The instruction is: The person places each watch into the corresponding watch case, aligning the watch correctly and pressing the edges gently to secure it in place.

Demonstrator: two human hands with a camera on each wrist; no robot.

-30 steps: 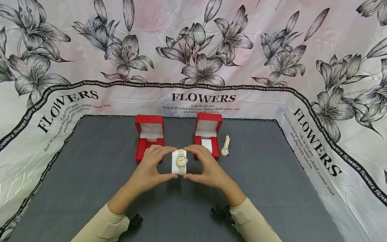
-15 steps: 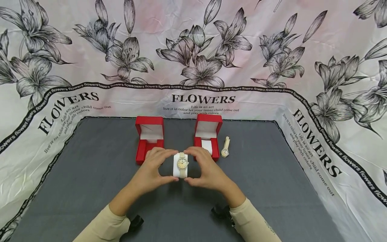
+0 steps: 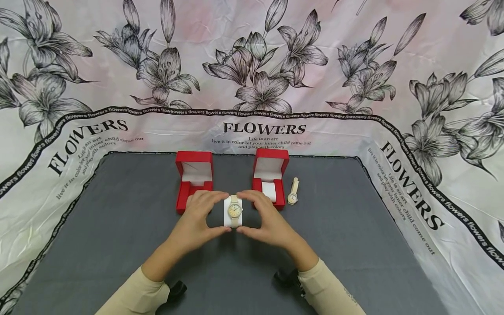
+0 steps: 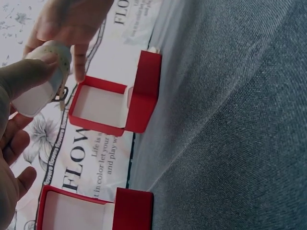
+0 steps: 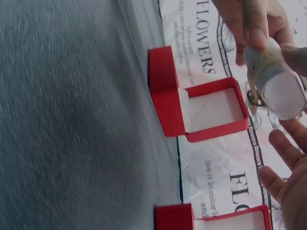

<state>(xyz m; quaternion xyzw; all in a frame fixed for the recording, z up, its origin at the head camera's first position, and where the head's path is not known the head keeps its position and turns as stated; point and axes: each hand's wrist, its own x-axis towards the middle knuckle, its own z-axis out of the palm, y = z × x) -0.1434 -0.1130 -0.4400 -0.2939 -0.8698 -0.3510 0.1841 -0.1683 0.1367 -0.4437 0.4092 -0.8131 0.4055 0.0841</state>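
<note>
"What sits nearest the person?"

"Pale sleeves point(image 3: 330, 291) with black fittings point(image 3: 177, 291) near the wrists, then the hands: left hand point(image 3: 197, 216) and right hand point(image 3: 271, 218), facing each other above the counter point(image 3: 354, 227)."

"How closed are they?"

"Each curves into a half-ring, thumb below, forefinger above, the tips parted only by what they pinch: a white cushion point(image 4: 33, 101) with a pale-strapped watch point(image 3: 234, 211) wrapped round it."

"Why hold it by the edges?"

"Probably to keep the dial uncovered and steady the strap from both sides. The wrist views show a buckle point(image 5: 254, 99) underneath; whether it's fastened, I can't tell."

"And beyond the hands?"

"Two red boxes, lids raised, openings toward the person, likely for easy reach. The left box point(image 3: 182, 197) is red inside, partly hidden by the left hand; the right box point(image 3: 280, 192) has a spare cushion point(image 3: 269, 190) seated in it."

"Anything beside them?"

"A second watch point(image 3: 293, 192) lies stretched out just beside the right box, perhaps put there to stay close to it."

"Farthest back?"

"A flower-printed cloth point(image 3: 260, 37) rises behind the counter."
</note>
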